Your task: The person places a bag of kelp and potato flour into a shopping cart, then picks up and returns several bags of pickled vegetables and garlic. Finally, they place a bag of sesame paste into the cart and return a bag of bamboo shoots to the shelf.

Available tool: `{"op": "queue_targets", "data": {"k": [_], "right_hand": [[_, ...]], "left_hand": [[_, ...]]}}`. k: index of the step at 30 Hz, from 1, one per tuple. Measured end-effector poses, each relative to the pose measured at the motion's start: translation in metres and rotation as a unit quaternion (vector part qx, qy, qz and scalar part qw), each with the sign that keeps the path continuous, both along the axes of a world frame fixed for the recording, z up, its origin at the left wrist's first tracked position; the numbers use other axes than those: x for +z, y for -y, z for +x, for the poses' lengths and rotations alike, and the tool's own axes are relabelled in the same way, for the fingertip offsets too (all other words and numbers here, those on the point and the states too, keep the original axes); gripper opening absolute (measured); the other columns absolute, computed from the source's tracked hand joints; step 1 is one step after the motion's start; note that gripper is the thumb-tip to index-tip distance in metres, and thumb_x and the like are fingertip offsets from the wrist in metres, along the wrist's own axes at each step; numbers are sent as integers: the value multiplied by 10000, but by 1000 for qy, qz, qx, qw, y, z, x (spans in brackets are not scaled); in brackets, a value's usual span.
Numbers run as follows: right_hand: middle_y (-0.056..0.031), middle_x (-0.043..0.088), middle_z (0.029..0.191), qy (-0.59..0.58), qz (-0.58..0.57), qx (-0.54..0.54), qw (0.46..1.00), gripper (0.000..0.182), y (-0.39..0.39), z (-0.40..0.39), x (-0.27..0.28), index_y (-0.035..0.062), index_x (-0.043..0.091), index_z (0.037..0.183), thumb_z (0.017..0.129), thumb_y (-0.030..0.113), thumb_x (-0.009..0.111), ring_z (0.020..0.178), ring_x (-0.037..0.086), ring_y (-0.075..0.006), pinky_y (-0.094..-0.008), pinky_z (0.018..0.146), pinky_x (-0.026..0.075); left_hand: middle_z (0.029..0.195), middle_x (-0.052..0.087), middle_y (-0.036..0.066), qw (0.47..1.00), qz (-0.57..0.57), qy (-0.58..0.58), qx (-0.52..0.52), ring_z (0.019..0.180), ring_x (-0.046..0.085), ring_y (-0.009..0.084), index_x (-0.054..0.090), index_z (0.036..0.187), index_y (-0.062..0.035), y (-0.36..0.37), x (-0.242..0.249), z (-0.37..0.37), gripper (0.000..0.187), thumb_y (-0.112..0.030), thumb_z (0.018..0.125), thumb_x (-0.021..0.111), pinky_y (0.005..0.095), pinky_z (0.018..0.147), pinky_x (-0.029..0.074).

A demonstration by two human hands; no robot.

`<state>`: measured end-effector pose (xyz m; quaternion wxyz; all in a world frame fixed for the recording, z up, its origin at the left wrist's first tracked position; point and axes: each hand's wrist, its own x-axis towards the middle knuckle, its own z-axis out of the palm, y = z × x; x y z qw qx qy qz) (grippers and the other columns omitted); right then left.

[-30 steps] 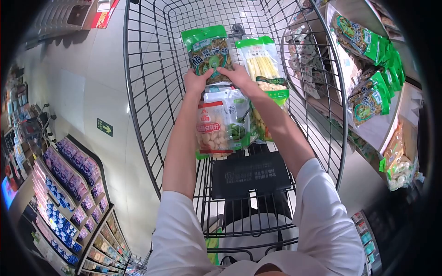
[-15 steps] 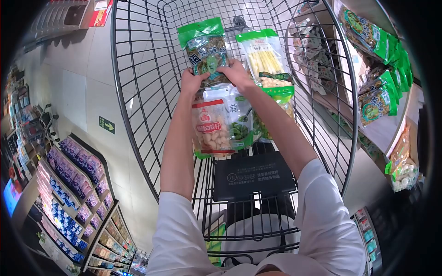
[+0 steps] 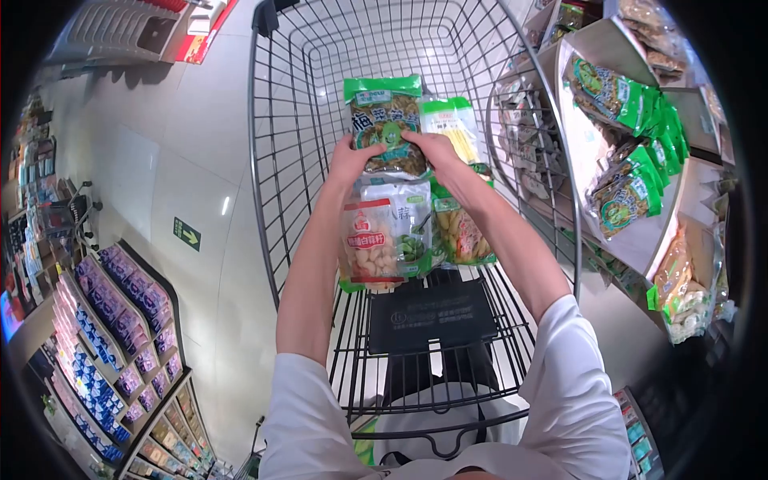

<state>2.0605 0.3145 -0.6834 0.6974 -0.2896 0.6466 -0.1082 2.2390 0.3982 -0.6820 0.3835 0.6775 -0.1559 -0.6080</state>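
A green-topped packet of dark pickled vegetables (image 3: pixel 386 108) is held upright between both hands, over the far part of the shopping cart (image 3: pixel 256 152). My left hand (image 3: pixel 352 158) grips its lower left side, thumb across the front. My right hand (image 3: pixel 433 150) pinches its lower right side. Just below it lie a red-and-clear packet of white garlic cloves (image 3: pixel 373 244) and a white-and-green packet (image 3: pixel 414 220). Further right are a green-edged packet (image 3: pixel 464 234) and a packet of pale yellow strips (image 3: pixel 450 122), partly hidden by my right hand.
More green packets (image 3: pixel 624 200) stand on a display shelf (image 3: pixel 668 196) at the right. A black panel (image 3: pixel 432 316) sits at the cart's near end. Shelves of purple and blue goods (image 3: pixel 120 288) are at the lower left, with a green floor sign (image 3: pixel 188 234) beside them.
The view has shifted against the cart and shelves. The held packet appears lower and further right, more upright and facing the camera. Both hands keep hold of it.
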Motion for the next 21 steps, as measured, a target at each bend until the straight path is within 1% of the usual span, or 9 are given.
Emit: {"op": "queue_targets", "data": {"k": [2, 4, 7, 8, 12, 14, 16, 18, 21], "right_hand": [[-110, 716, 960, 32, 27, 7, 999, 425, 2, -7, 29, -50, 684, 1018, 819, 313, 782, 816, 673, -176, -298, 744, 524], [-106, 719, 995, 53, 67, 16, 996, 467, 2, -8, 85, -37, 678, 1075, 836, 356, 762, 853, 680, -177, -295, 767, 530], [-88, 710, 1076, 44, 75, 100, 991, 515, -3, -21, 145, 16, 652, 1188, 857, 403, 733, 932, 686, -169, -302, 812, 539], [-88, 706, 1092, 92, 90, 89, 988, 514, -12, -31, 150, 25, 643, 1205, 865, 402, 729, 933, 687, -164, -299, 814, 541], [-93, 699, 1113, 122, 46, 38, 991, 472, -61, -54, 259, 5, 617, 1221, 882, 311, 733, 946, 686, -168, -305, 830, 557], [-93, 684, 1157, 123, 40, 52, 990, 468, -92, -76, 306, 5, 584, 1263, 894, 259, 719, 1004, 679, -167, -329, 876, 555], [-85, 681, 1170, 152, 34, 44, 987, 477, -124, -100, 320, 13, 573, 1281, 901, 263, 716, 1032, 672, -156, -317, 900, 543], [-65, 685, 1168, 171, 51, 34, 983, 475, -156, -123, 348, 23, 578, 1277, 904, 281, 718, 1057, 663, -142, -304, 912, 532], [-23, 693, 1114, 123, 17, 34, 992, 440, -199, -159, 359, 49, 604, 1254, 906, 290, 723, 967, 649, -96, -257, 803, 505]], "left_hand": [[1120, 677, 132, 998, -22, -52, 26, 976, 655, 203, 578, 1223, 51, -1, 32, -5, 572, -191, 768, 823, 331, 867, 509], [1120, 678, 136, 992, -33, -112, 44, 970, 662, 215, 570, 1227, 51, -4, 59, -8, 603, -205, 753, 841, 335, 856, 513], [1141, 668, 143, 996, -40, -82, 25, 992, 658, 217, 558, 1243, 51, -17, 112, -15, 617, -225, 770, 841, 340, 874, 514], [1149, 665, 141, 994, -67, -82, 24, 1001, 655, 214, 551, 1251, 52, -27, 126, -21, 617, -222, 778, 837, 341, 882, 514], [1160, 659, 130, 981, -136, -141, 14, 1021, 646, 194, 535, 1261, 50, -63, 205, -40, 590, -203, 811, 819, 330, 903, 514], [1149, 661, 118, 975, -153, -159, -4, 1014, 646, 177, 533, 1253, 42, -91, 248, -59, 557, -185, 825, 809, 315, 900, 515], [1132, 665, 103, 974, -182, -126, -35, 999, 647, 157, 532, 1243, 31, -120, 274, -71, 521, -160, 838, 799, 298, 887, 517], [1121, 667, 89, 969, -186, -154, -55, 993, 645, 141, 533, 1234, 20, -146, 291, -87, 491, -143, 848, 788, 287, 882, 517], [1109, 669, 71, 960, -178, -206, -65, 988, 642, 126, 531, 1235, 12, -183, 306, -116, 460, -116, 862, 769, 282, 881, 516]]}}
